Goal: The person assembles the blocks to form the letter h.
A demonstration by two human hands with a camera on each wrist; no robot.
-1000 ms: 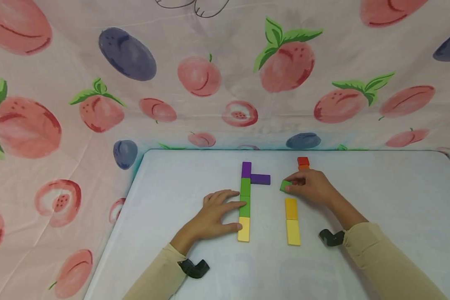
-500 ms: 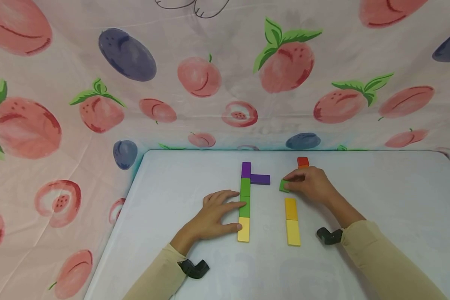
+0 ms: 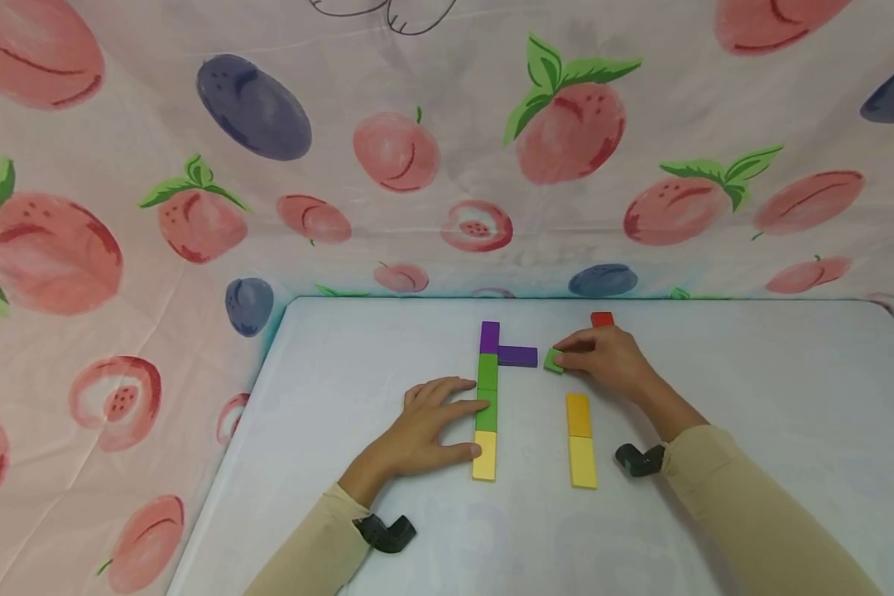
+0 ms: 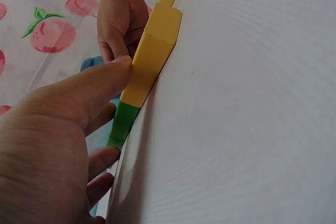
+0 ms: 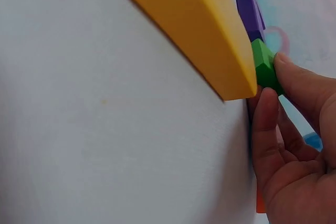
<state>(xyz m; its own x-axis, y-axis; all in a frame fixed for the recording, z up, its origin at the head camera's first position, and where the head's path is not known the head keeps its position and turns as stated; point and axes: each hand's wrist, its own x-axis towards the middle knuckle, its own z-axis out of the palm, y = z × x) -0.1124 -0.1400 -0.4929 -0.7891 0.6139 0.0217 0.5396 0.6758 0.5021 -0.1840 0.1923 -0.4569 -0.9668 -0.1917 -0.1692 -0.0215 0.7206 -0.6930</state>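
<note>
My right hand (image 3: 612, 361) pinches a small green block (image 3: 552, 362) between thumb and fingers; the same green block (image 5: 265, 64) shows in the right wrist view. It is just right of a dark purple block (image 3: 518, 357), with a narrow gap. That block lies crosswise against an upright column: a purple block (image 3: 489, 337), a green block (image 3: 487, 372), another green block (image 3: 486, 420) and a pale yellow block (image 3: 484, 457). My left hand (image 3: 417, 434) rests against the column, index fingertip on the lower green block, thumb on the yellow one, fingers spread.
Right of the column, a golden yellow block (image 3: 578, 415) and a pale yellow block (image 3: 583, 462) lie end to end. A red block (image 3: 602, 319) lies beyond my right hand. The white table (image 3: 328, 348) meets a fruit-patterned cloth (image 3: 417, 74) at the back.
My right hand has moved left and slightly away with the green block, bringing it closer to the crosswise purple block. My left hand and the column have not moved.
</note>
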